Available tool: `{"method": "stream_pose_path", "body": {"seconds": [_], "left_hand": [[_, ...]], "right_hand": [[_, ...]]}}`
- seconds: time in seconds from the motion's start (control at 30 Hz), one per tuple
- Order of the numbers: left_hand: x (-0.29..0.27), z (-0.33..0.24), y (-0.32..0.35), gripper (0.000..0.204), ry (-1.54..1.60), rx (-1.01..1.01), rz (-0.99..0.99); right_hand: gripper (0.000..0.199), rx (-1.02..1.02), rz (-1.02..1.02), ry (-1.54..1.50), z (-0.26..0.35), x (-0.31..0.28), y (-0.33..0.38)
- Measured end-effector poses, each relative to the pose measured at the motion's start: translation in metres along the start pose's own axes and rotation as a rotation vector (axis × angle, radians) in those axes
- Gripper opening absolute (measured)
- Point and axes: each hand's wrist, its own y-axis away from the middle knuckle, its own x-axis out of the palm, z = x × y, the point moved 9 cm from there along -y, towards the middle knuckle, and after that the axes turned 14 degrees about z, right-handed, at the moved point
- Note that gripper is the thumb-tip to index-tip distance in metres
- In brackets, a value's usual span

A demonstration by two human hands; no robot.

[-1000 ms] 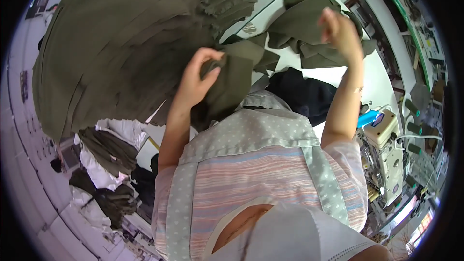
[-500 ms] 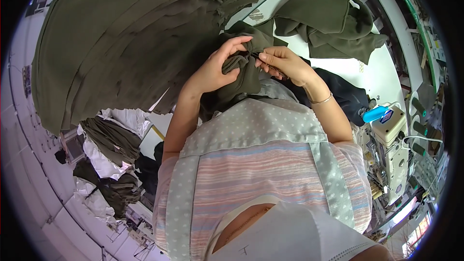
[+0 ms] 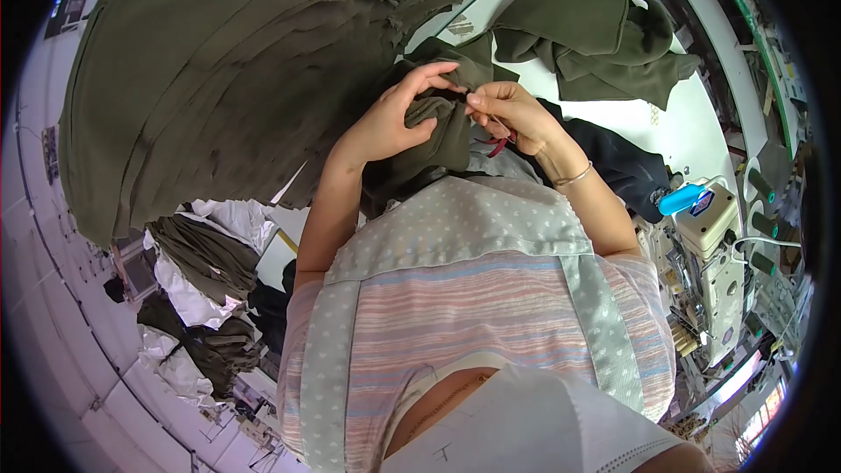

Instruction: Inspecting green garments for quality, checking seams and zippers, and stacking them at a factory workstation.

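Note:
A bunched olive-green cloth (image 3: 442, 142) lies gathered in front of my chest, between my two hands. My left hand (image 3: 401, 114) curves round its folds from the left, forefinger and thumb apart with cloth bunched between them. At a dark gap in the cloth, my right hand (image 3: 512, 114) pinches the edge with thumb and forefinger. Under its curled fingers a thin, slender piece shows, and below that a red strip (image 3: 497, 147); what they belong to is mostly hidden by the hand.
A big layered stack of olive-green cut pieces (image 3: 219, 79) fills the left side. More olive-green cloth (image 3: 604, 35) lies on the white table (image 3: 692, 136) at the far right. Dark cloth (image 3: 613, 158) sits by my right forearm, beside a cream sewing machine (image 3: 710, 219) with a blue object (image 3: 681, 200).
My right hand has turned slightly, and its fingertips now meet at the cloth. The dark slim tool seen in it before is mostly hidden, and a red strip has come into sight.

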Motion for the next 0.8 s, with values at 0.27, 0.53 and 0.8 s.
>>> {"method": "stream_pose_path", "body": {"seconds": [0.27, 0.53, 0.8], "left_hand": [[-0.048, -0.048, 0.004, 0.054, -0.020, 0.082, -0.194], [-0.105, -0.186, -0.016, 0.022, -0.396, 0.093, -0.460], [-0.154, -0.281, 0.011, 0.012, -0.523, 0.282, -0.646]], "right_hand": [[0.024, -0.473, -0.066, 0.607, 0.092, 0.040, 0.009], [0.024, -0.624, -0.189, 0.942, 0.256, 0.064, 0.029], [0.049, -0.741, 0.292, 0.754, 0.232, 0.104, -0.019]]}}
